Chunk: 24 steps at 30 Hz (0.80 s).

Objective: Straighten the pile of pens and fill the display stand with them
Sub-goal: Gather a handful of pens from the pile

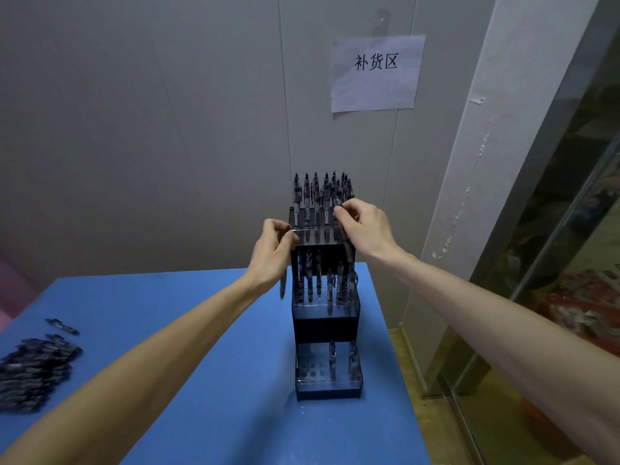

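Stand (327, 317) sits centre frame, toward the right edge of the blue table (201, 330), dark, three stepped tiers rising away from the camera. Top tier: full-looking row of upright pens (318, 196), caps up, against the grey wall (134, 112). Middle tier: several pens upright, some holes open at its left. Bottom tier, lower centre: two pens (342, 359) upright at the right side, open holes to their left. Right hand (364, 226), just right of centre, is at the top tier's right end, fingers curled, pinching one pen (347, 245) that hangs down past the tier's right edge; its tip is in front of the middle tier. Left hand (273, 253), just left of centre, is at the top tier's left edge, fingers curled, thumb and forefinger touching the tier's front rim; a dark pen (282, 286) sticks out below the palm, so this hand holds at least that one. How many more it holds cannot be told. Pile (35, 374) of loose pens lies at the lower left edge of the frame on the table, well apart from the stand, mostly lined up the same way; one stray pen (62, 326) lies just above it, apart. Paper sign (375, 73) with three printed characters is stuck to the wall, upper right. Glass panel (570, 263) with a metal frame runs down the right edge of the frame.
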Each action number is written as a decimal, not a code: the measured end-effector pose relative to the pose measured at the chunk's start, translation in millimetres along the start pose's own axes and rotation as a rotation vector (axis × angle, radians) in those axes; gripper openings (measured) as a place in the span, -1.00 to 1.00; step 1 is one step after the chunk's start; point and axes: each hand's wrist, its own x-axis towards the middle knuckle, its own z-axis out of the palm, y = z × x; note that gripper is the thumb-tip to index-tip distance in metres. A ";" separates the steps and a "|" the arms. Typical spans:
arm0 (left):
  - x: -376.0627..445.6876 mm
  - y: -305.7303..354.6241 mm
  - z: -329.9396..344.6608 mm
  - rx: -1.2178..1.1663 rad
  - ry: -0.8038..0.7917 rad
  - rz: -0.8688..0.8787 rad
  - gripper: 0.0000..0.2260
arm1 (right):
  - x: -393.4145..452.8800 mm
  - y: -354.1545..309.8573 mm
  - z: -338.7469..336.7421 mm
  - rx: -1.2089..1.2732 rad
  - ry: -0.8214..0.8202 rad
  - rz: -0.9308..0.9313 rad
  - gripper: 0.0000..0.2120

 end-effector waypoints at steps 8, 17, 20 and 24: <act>-2.8 -1.3 1.7 0.072 0.136 0.197 -0.85 | -1.3 0.7 4.2 -0.107 0.104 -0.020 -0.81; -4.1 -9.7 9.1 0.121 0.151 0.112 -0.82 | -9.9 7.4 13.3 -0.395 -0.106 0.006 -0.78; -0.7 -11.8 6.8 0.092 0.143 0.091 -0.81 | -12.1 11.6 15.7 -0.398 -0.138 0.028 -0.78; 0.4 -16.6 7.4 0.045 0.167 0.052 -0.81 | -13.6 14.3 17.9 -0.379 -0.157 0.027 -0.79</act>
